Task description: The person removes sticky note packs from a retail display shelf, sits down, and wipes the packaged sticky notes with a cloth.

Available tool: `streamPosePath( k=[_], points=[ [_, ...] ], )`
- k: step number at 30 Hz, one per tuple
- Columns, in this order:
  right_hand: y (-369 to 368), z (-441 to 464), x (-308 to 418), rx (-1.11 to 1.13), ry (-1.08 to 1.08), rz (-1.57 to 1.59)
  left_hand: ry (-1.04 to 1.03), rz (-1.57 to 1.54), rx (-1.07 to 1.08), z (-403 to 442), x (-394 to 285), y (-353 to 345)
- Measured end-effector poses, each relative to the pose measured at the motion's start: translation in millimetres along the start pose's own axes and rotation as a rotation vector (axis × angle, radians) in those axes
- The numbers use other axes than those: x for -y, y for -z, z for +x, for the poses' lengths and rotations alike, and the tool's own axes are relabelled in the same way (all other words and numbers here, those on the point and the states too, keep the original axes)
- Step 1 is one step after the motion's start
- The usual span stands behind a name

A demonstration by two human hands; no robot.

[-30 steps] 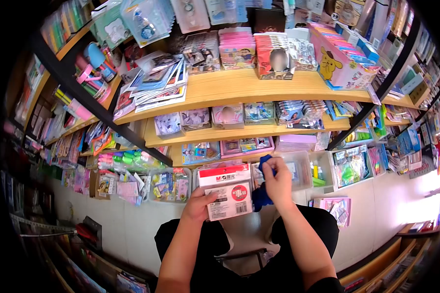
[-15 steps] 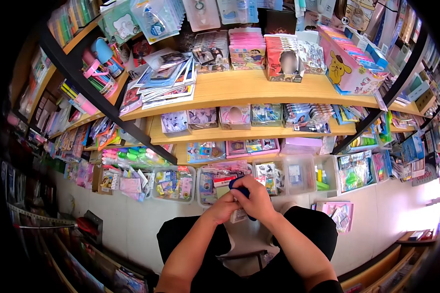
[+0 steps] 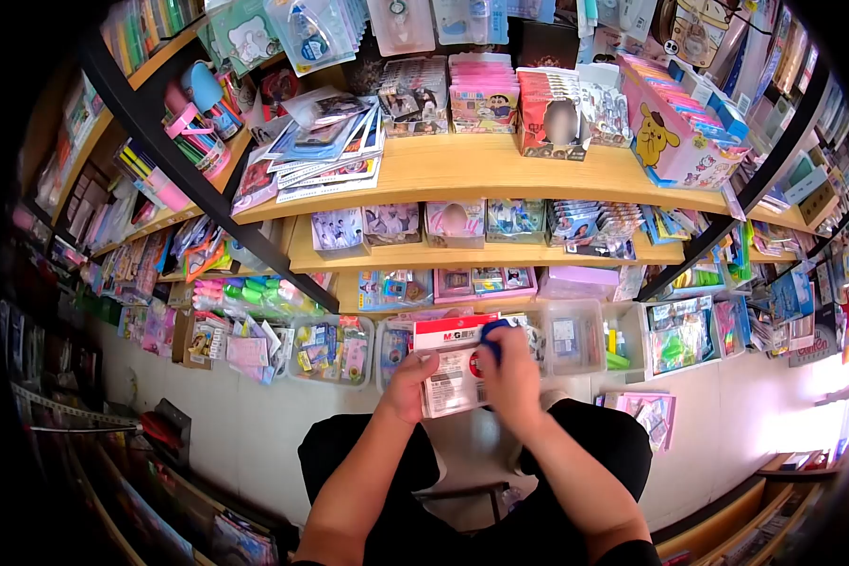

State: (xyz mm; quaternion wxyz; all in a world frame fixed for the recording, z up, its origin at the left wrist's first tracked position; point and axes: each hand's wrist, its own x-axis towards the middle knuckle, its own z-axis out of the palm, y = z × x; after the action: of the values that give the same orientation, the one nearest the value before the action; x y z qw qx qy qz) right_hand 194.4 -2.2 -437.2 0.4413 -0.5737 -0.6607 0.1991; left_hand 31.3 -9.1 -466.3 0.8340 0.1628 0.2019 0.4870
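My left hand (image 3: 408, 387) grips the left edge of a flat packet (image 3: 450, 385) with a red "M&G" header and a pale printed body. The packet is tilted up above my knees and faces me. My right hand (image 3: 512, 377) is closed around a dark blue object (image 3: 492, 340) at the packet's right side. Only the rounded top of that object shows between the fingers, so its kind is unclear. The right hand is slightly blurred and overlaps the packet's right edge; whether it touches it I cannot tell.
Clear plastic bins (image 3: 331, 382) of small packaged goods line the floor beneath wooden shelves (image 3: 424, 176). A pink tray (image 3: 671, 422) lies on the floor to the right. Black shelf posts (image 3: 165, 118) slant down on both sides, and a low wooden rack (image 3: 726, 514) stands behind at right.
The packet has come up into full view, its front turned toward me. My hands, close together before, have moved apart, the right one shifting right with the dark blue object.
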Motion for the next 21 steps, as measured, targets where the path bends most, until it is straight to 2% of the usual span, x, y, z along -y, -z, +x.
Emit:
streamPosePath(
  k=[1, 3, 5, 6, 7, 9, 13, 15, 17, 21],
  points=[
    [-4, -6, 8, 0.064, 0.037, -0.024, 0.014, -0.041, 0.044, 0, -1, 1],
    [-10, -14, 24, 0.181, 0.013, -0.063, -0.055, 0.0, -0.114, -1, 2, -4],
    [-15, -21, 28, 0.232, 0.135, 0.027, -0.118, -0.008, -0.184, 3, 4, -5],
    [-17, -24, 30, 0.259, 0.194, 0.072, -0.139, 0.094, -0.263, 5, 2, -7],
    [-15, -27, 34, 0.351, 0.235, 0.097, -0.103, 0.085, -0.256, 4, -3, 4],
    [-15, -29, 38, 0.375, 0.283, 0.123, -0.132, 0.049, -0.231, 5, -9, 2],
    [-10, -20, 20, 0.218, 0.257, 0.138, -0.195, -0.081, -0.078, 7, -22, -9],
    [-5, -12, 11, 0.113, 0.223, 0.135, -0.249, -0.058, -0.099, 7, -26, -13],
    [-2, -8, 1, 0.091, 0.084, 0.155, -0.27, -0.081, -0.134, 4, -28, -8],
    [-2, -15, 5, 0.064, 0.15, 0.122, -0.293, -0.085, -0.11, 0, -31, -17]
  ],
)
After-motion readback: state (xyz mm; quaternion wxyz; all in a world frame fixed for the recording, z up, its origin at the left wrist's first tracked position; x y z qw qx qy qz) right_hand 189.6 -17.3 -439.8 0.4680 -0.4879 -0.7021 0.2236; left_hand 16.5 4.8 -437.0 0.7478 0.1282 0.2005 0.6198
